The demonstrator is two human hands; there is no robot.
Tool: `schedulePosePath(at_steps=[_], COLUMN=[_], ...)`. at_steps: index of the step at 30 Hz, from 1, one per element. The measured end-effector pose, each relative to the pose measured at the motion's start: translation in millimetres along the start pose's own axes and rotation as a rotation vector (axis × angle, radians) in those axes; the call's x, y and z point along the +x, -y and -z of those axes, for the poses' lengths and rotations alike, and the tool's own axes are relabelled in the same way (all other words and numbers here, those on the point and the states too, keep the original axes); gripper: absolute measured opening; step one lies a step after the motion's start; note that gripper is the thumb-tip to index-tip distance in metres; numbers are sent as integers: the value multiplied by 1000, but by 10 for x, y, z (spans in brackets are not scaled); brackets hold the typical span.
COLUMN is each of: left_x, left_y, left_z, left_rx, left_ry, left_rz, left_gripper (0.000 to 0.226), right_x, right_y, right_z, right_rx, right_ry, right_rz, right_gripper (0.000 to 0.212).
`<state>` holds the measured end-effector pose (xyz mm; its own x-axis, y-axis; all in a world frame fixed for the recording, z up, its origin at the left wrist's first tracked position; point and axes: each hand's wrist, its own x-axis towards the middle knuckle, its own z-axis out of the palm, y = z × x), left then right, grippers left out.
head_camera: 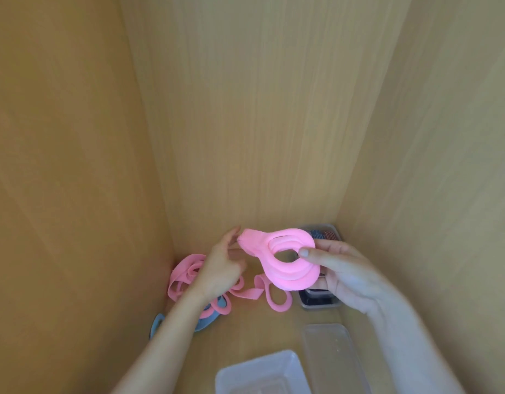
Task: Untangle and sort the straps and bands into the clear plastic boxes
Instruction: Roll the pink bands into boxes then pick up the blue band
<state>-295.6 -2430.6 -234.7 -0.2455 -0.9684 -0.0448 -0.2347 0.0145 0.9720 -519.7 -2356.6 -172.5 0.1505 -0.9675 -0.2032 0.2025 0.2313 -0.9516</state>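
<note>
I hold a pink band (285, 275) coiled into a flat roll above the wooden surface. My right hand (342, 274) grips the roll, thumb on its near face and fingers behind it. My left hand (224, 265) pinches the band's loose end at the roll's upper left. Beneath my left hand lie more pink bands (185, 275) in a loose tangle, with one loop (278, 301) trailing to the right. A blue band (157, 322) lies under my left forearm, partly hidden.
Wooden walls close in on the left, back and right. A clear box holding dark straps (316, 301) sits below the roll, another with blue and red items (325, 233) in the back right corner. Two clear boxes (262, 371) (330, 354) stand nearer me.
</note>
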Motion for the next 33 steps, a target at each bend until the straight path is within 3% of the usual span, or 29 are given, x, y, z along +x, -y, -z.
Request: schedulePosePath(at_steps=[2,4,9,14,18,21,24,33], left_x=[-72,-131,-116,-191,-251,-258,-231,-265], left_y=[29,40,57,-50,-117,-189,-254,-361], left_z=[-71,-161,-350,-377,-411,-418,-392,-306], left_rx=[103,247,315,36,-208,-330,-399,-498], left_ry=[23,-4,-176,-140,-176,-199,-273,-304], left_rz=[-33,-151,-391,-294,-178,-138,-111,-67], left_gripper=[94,100,59,41,33,28,27,25], right_x=[6,14,15,-7,38,75,103,169], right_y=[5,6,-40,-117,-169,-176,-171,-215], right_z=[-12,-29,-58,-39,-48,-78,-125,-203], right_rx=[-1,5,40,8,19,-8,-62,-165], right_ry=[7,12,45,42,-99,-158,-191,-223], right_rz=[10,17,33,68,111,146,184,302], right_gripper=[38,36,32,33,51,46,35,37])
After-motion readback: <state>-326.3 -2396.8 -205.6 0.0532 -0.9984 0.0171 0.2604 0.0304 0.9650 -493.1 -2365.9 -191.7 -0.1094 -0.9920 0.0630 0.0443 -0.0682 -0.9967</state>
